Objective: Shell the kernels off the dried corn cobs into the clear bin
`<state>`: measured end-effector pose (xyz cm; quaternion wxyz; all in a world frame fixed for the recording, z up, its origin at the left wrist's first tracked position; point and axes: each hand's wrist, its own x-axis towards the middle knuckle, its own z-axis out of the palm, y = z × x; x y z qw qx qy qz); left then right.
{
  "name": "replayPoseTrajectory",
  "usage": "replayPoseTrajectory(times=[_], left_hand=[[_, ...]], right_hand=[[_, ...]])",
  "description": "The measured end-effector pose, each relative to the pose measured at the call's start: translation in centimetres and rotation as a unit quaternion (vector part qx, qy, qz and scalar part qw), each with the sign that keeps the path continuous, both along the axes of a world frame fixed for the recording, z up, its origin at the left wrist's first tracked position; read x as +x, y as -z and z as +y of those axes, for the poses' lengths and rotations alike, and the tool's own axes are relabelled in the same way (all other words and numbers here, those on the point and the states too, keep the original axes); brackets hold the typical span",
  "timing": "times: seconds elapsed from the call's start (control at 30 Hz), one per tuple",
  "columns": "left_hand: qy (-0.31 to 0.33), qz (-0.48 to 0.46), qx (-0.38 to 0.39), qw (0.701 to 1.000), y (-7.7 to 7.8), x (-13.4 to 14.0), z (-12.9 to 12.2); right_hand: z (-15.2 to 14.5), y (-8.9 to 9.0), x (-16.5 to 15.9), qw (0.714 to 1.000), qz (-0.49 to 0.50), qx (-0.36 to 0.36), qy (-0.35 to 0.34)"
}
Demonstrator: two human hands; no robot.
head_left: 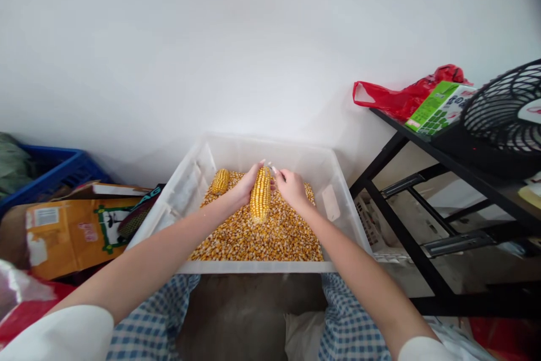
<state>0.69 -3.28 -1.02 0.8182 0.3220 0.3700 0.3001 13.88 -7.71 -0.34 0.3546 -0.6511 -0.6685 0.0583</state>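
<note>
A black table (459, 167) stands beside a white wall (270, 45).

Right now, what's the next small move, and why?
Probably press the right hand against the held cob's far end: the left hand holds the cob, kernels cover most of its visible side, and the right hand is close beside that end.

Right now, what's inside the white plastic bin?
Loose corn kernels and a resting cob at the left; your left hand holds a second cob. The kernels hide the bottom of the bin.
</note>
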Motion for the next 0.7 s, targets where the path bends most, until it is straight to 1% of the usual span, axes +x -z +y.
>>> replayPoseTrajectory(times=[0.07,0.1,0.27,0.4,0.6,0.7], left_hand=[[0.007,0.016,-0.003,1.000,0.0,0.0,-0.1],[0.007,0.022,-0.002,1.000,0.1,0.0,-0.1],[0.005,0.023,0.012,1.000,0.0,-0.3,0.3],[0.004,0.001,0.023,1.000,-0.4,-0.6,0.5],[0.013,-0.028,0.025,0.999,-0.5,-0.4,0.2],[0.003,-0.029,0.021,0.999,-0.5,-0.4,0.1]], right_hand=[[0.2,-0.2,0.3,0.999,0.001,0.018,0.032],[0.3,-0.4,0.6,0.999,0.002,0.019,0.031],[-0.1,-1.0,1.3,0.998,0.012,-0.033,-0.051],[-0.6,-1.2,0.9,0.996,0.023,-0.044,-0.079],[-0.7,-0.9,0.2,0.997,0.015,-0.042,-0.063],[-0.7,-0.9,0.1,0.998,0.004,-0.041,-0.051]])
